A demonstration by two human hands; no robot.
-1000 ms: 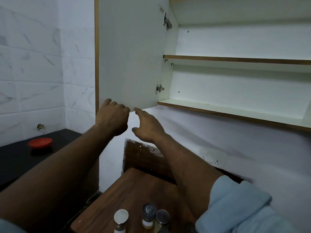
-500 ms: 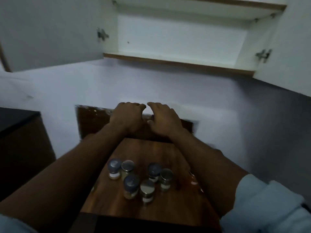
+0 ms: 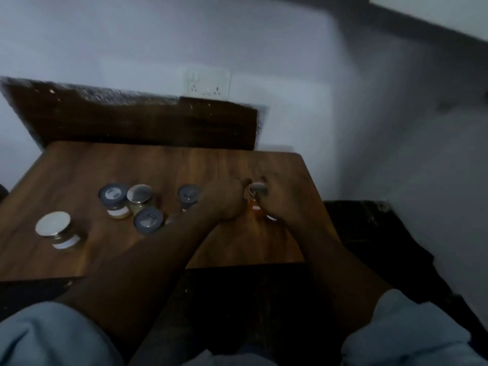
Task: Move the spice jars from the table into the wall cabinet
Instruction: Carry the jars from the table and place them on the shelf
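**A:** Scanning from the left of the brown wood-grain counter (image 3: 79, 165): first a squat glass jar with a wide silver lid (image 3: 53, 226), off alone. Then a tight cluster of three small glass jars (image 3: 137, 199), two grey-lidded and one pale-lidded, touching or nearly so. Then one more grey-lidded glass jar (image 3: 188, 194), just left of the left hand (image 3: 224, 200).

**B:** And the hands themselves?

**A:** Left hand curled, knuckles up, close against the left side of a small silver-lidded jar of amber spice (image 3: 255, 204). Right hand (image 3: 281, 199) close in on the other side. Grip or mere touch: impossible to tell through the blur.

**B:** Axis of that amber jar?

**A:** Upright on the counter, as far as can be judged, lid on top. Squarely between both hands, neither clearly nearer.

**B:** Next move?

**A:** Probably closing on it and lifting up and to the right, toward the white wall cabinet (image 3: 433, 14), seen only as a pale corner at upper right. Worth minding the grey-lidded neighbour beside the left wrist on the way up.
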